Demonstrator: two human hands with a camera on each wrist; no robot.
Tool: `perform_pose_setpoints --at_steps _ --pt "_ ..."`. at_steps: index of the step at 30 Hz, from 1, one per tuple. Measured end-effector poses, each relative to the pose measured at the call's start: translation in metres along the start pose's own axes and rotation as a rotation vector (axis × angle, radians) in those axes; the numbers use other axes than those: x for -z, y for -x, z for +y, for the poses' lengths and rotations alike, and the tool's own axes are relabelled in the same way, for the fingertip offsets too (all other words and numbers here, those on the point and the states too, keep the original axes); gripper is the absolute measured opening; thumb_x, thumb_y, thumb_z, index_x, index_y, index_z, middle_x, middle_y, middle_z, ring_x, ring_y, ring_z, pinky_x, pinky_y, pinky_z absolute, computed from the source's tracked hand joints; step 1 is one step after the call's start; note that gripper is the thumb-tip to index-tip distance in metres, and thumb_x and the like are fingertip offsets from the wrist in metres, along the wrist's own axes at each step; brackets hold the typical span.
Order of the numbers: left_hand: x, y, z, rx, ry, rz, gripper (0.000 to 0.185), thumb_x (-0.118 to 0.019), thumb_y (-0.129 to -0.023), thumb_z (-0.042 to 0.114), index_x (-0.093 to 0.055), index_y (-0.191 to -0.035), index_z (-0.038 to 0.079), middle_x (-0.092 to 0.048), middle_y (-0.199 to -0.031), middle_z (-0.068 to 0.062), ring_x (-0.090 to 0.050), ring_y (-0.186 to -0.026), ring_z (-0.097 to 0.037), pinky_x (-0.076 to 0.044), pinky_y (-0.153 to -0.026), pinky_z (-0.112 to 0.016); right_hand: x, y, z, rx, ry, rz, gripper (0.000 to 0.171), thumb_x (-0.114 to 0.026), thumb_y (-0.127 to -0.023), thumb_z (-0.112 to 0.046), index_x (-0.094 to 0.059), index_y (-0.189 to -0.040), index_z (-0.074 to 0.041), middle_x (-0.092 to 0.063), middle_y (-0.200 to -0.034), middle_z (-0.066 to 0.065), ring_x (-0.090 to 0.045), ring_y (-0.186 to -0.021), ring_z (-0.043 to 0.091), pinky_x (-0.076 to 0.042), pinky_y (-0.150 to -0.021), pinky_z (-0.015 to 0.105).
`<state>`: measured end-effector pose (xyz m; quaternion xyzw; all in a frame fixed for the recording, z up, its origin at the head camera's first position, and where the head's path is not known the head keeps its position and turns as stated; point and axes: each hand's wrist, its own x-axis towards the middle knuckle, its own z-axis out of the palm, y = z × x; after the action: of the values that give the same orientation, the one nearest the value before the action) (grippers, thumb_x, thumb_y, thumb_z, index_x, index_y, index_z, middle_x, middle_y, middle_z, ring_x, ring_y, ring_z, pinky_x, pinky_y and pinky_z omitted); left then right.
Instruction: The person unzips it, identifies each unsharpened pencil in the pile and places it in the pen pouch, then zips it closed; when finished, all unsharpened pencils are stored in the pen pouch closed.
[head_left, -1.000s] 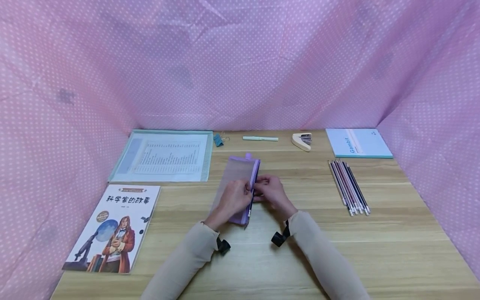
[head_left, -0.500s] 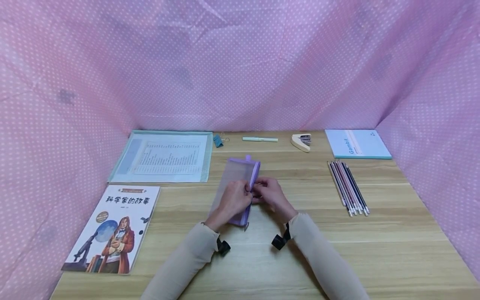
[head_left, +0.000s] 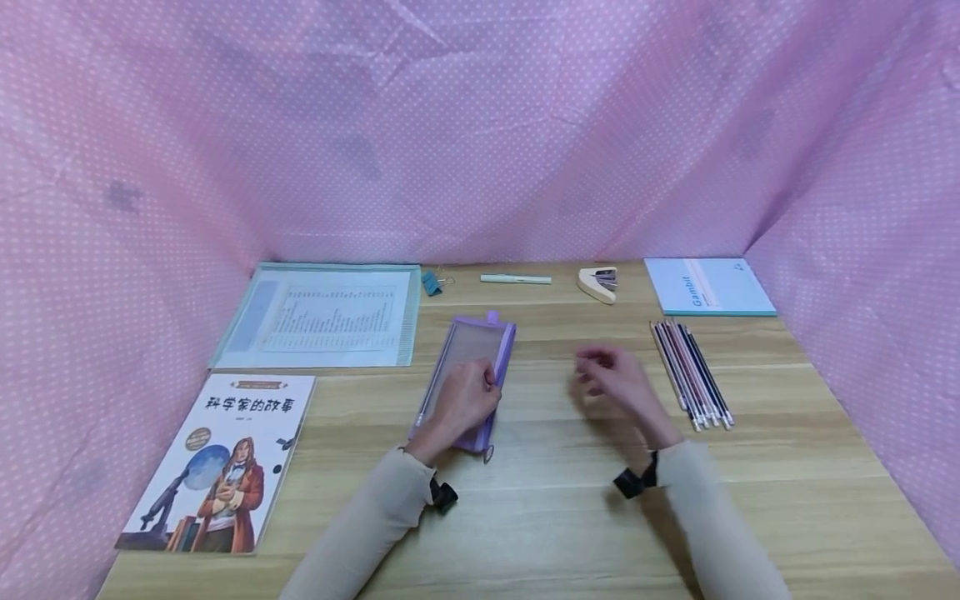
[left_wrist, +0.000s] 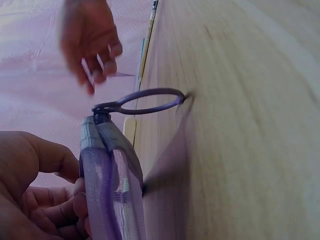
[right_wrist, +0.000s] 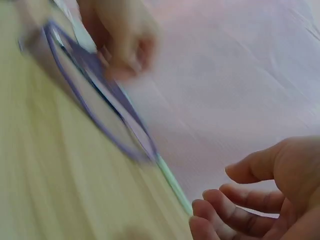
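Note:
A flat purple mesh pencil pouch (head_left: 472,346) lies on the wooden table (head_left: 540,517) in the middle. My left hand (head_left: 467,398) grips its near half, fingers curled over the zipper edge. In the left wrist view the pouch's edge (left_wrist: 107,190) stands beside my curled fingers (left_wrist: 35,195), and its ring-shaped zipper pull (left_wrist: 150,99) rests against the table. My right hand (head_left: 607,375) hovers to the right of the pouch, fingers loosely curled and holding nothing. A row of several pencils (head_left: 690,371) lies just right of that hand.
A clear document folder (head_left: 322,317) and a picture book (head_left: 217,458) lie at the left. Along the back are a teal binder clip (head_left: 432,282), a green pen (head_left: 516,279), a cream stapler (head_left: 602,283) and a light blue notebook (head_left: 708,286). Pink dotted cloth (head_left: 480,125) walls three sides.
My right hand has let go of the pouch's zipper edge and moved right toward the pencils. The pouch now lies flatter under my left hand.

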<state>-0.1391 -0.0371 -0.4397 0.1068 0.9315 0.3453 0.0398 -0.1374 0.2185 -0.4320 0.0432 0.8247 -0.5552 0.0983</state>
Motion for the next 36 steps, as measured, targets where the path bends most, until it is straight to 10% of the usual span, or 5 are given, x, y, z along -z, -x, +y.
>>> perform_pose_setpoints --at_steps 8,14,20,36 --pt "0.001 0.000 0.000 0.001 -0.019 -0.004 0.007 -0.066 -0.079 0.000 -0.063 -0.078 0.006 -0.065 -0.071 -0.007 -0.056 -0.058 -0.013 -0.043 -0.047 -0.019 0.111 0.012 0.041 0.020 0.353 0.318 0.047 -0.060 -0.099 -0.034 -0.062 -0.125 0.004 -0.067 -0.118 0.029 -0.051 -0.074 -0.015 -0.046 -0.068 0.011" --pt "0.001 0.001 0.000 -0.002 -0.029 -0.010 0.008 -0.067 -0.079 0.000 -0.062 -0.078 0.007 -0.065 -0.070 -0.006 -0.055 -0.057 -0.012 -0.042 -0.046 -0.019 0.166 0.017 0.076 -0.130 0.445 0.199 0.063 -0.055 -0.100 -0.041 -0.049 -0.135 0.011 -0.056 -0.125 0.035 -0.060 -0.097 0.024 -0.046 -0.073 0.025" --pt "0.000 0.000 -0.001 -0.003 -0.040 -0.016 0.007 -0.067 -0.079 0.001 -0.063 -0.079 0.006 -0.065 -0.071 -0.006 -0.056 -0.060 -0.014 -0.043 -0.049 -0.020 0.177 0.016 0.094 -0.203 0.447 0.069 0.077 -0.057 -0.097 -0.051 -0.043 -0.139 0.013 -0.051 -0.130 0.034 -0.053 -0.111 0.037 -0.044 -0.077 0.025" --pt "-0.001 0.001 -0.002 -0.024 -0.033 0.001 0.012 -0.068 -0.079 0.000 -0.060 -0.076 0.009 -0.063 -0.069 -0.005 -0.054 -0.058 -0.013 -0.041 -0.047 -0.019 0.200 0.019 0.113 -0.176 0.466 0.245 0.052 -0.057 -0.099 -0.034 -0.058 -0.123 0.012 -0.069 -0.100 0.014 -0.053 -0.073 0.000 -0.045 -0.062 0.020"
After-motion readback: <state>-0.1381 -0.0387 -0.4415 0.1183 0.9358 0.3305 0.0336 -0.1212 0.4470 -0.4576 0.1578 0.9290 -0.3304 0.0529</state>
